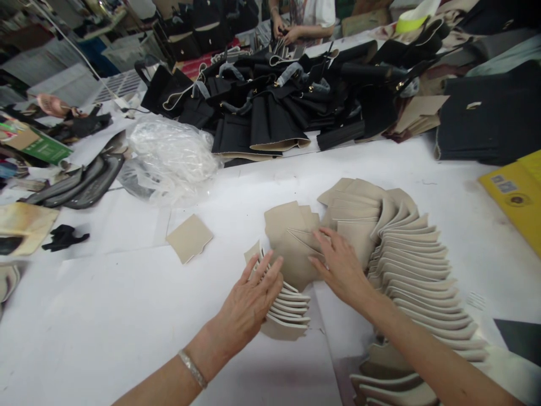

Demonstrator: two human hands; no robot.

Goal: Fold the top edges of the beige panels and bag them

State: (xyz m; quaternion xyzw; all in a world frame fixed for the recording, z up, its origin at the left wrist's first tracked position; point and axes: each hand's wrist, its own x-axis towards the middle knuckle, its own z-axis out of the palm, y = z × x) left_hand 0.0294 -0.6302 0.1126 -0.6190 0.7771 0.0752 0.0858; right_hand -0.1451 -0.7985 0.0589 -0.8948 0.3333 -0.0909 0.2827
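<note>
Beige leather-like pieces lie on the white table in front of me. My left hand (257,287), with a bracelet at the wrist, rests with outstretched fingers on a small fanned stack of pieces (289,307). Just beyond it, my right hand (342,262) touches a loose group of flat pieces (291,242), its thumb and fingers apart. To the right of that hand, a long row of overlapping pieces (414,265) curves toward me, partly hidden by my right forearm. A single beige piece (190,238) lies apart on the left.
Black bag parts (274,113) with wrapped handles are heaped across the back. A clear plastic bag (169,155) sits at the back left, near a black scrap (65,238). On the right is a yellow box (518,197). Another person's hands (285,32) work at the far side.
</note>
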